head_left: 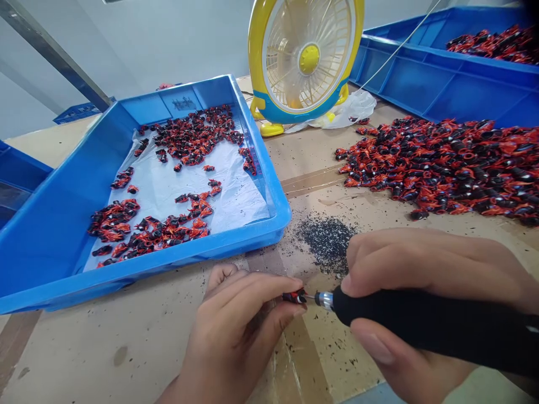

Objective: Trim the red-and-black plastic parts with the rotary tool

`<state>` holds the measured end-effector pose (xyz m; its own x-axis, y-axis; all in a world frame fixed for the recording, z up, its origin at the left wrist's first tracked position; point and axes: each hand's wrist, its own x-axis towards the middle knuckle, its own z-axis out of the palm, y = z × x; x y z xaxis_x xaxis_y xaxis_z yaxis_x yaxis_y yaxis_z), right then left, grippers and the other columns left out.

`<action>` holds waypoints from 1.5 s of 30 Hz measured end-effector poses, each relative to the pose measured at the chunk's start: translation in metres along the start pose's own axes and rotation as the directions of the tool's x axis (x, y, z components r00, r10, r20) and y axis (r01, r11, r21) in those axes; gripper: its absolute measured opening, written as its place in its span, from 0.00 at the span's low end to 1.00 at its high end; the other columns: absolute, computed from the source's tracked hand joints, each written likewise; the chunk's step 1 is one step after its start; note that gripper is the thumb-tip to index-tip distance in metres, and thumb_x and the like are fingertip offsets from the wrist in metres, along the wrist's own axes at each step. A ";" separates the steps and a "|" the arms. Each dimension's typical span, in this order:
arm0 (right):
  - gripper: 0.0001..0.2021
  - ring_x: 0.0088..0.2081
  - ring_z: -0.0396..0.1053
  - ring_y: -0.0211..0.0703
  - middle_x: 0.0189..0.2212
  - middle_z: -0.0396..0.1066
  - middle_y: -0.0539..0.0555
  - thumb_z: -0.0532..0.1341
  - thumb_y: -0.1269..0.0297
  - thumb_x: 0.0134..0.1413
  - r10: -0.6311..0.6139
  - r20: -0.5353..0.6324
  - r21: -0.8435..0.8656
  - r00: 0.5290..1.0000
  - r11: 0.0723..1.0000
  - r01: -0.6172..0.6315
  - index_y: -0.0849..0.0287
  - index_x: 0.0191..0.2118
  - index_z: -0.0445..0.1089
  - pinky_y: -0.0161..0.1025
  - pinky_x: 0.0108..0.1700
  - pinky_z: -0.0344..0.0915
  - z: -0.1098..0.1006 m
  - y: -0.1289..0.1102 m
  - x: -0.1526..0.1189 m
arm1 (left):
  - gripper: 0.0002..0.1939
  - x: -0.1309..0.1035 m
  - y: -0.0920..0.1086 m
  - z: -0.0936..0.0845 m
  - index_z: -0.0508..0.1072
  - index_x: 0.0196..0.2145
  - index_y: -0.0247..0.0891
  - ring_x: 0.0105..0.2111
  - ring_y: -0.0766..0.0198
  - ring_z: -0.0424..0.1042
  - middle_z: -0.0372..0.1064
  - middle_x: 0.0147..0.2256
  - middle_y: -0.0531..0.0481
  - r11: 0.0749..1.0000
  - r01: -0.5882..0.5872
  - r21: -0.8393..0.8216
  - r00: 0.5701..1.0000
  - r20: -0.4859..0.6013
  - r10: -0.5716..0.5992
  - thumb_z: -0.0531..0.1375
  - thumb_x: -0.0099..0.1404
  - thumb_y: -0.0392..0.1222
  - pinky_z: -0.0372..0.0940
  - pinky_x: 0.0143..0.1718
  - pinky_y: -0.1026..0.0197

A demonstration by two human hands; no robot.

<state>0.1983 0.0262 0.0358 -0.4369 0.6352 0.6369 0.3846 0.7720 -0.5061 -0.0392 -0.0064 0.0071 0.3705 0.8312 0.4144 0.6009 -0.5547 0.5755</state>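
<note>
My left hand (244, 325) is closed, pinching a small red-and-black plastic part (295, 296) between thumb and fingertips. Most of that part is covered by the fingers. Wrapped around a thick black rotary tool (404, 320), my right hand (429, 275) holds it roughly level, pointing left. The tool has a silver collar and a thin metal bit (310, 297), whose tip meets the right end of the part; whether it goes inside cannot be made out. A heap of black shavings (328, 238) lies on the table just beyond both hands.
A blue bin (265, 224) lined with white sheeting holds many similar parts at left. To the right, a large pile of such parts (455, 168) lies before another blue bin (421, 78). A yellow fan (309, 59) stands at the back on the brown-covered table (105, 348).
</note>
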 end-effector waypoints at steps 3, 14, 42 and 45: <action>0.05 0.22 0.72 0.34 0.23 0.73 0.45 0.62 0.62 0.65 0.025 -0.057 0.005 0.998 1.000 -0.025 0.54 0.36 0.68 0.32 0.24 0.72 0.004 0.000 0.000 | 0.05 0.000 0.000 -0.001 0.76 0.48 0.48 0.35 0.69 0.81 0.84 0.40 0.64 1.000 -0.003 -0.004 1.000 0.010 0.003 0.65 0.77 0.40 0.58 0.45 0.57; 0.03 0.24 0.71 0.32 0.24 0.72 0.45 0.64 0.67 0.60 0.002 0.031 0.027 1.000 1.000 -0.003 0.56 0.37 0.69 0.29 0.28 0.73 0.003 0.001 0.000 | 0.03 -0.002 0.001 0.001 0.76 0.47 0.49 0.34 0.68 0.82 0.84 0.38 0.64 1.000 0.008 0.014 1.000 0.008 -0.008 0.63 0.78 0.41 0.56 0.48 0.55; 0.04 0.23 0.67 0.33 0.23 0.68 0.44 0.64 0.65 0.59 0.034 -0.052 0.084 0.998 0.996 -0.029 0.55 0.34 0.68 0.31 0.25 0.67 0.006 0.000 -0.003 | 0.05 0.001 0.004 0.001 0.78 0.46 0.49 0.32 0.63 0.82 0.85 0.37 0.60 0.999 0.007 0.038 1.000 -0.009 -0.007 0.65 0.75 0.38 0.61 0.42 0.54; 0.04 0.23 0.68 0.34 0.23 0.69 0.44 0.64 0.66 0.59 0.034 -0.037 0.075 0.999 0.997 -0.032 0.55 0.35 0.68 0.32 0.25 0.68 0.003 -0.001 -0.003 | 0.06 0.002 0.004 0.001 0.78 0.46 0.49 0.33 0.63 0.82 0.85 0.37 0.60 0.999 0.014 0.033 1.000 -0.003 -0.014 0.65 0.75 0.37 0.61 0.43 0.54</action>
<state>0.1964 0.0234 0.0330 -0.3930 0.6601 0.6402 0.3364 0.7512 -0.5679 -0.0358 -0.0070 0.0094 0.3603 0.8387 0.4084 0.6292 -0.5418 0.5573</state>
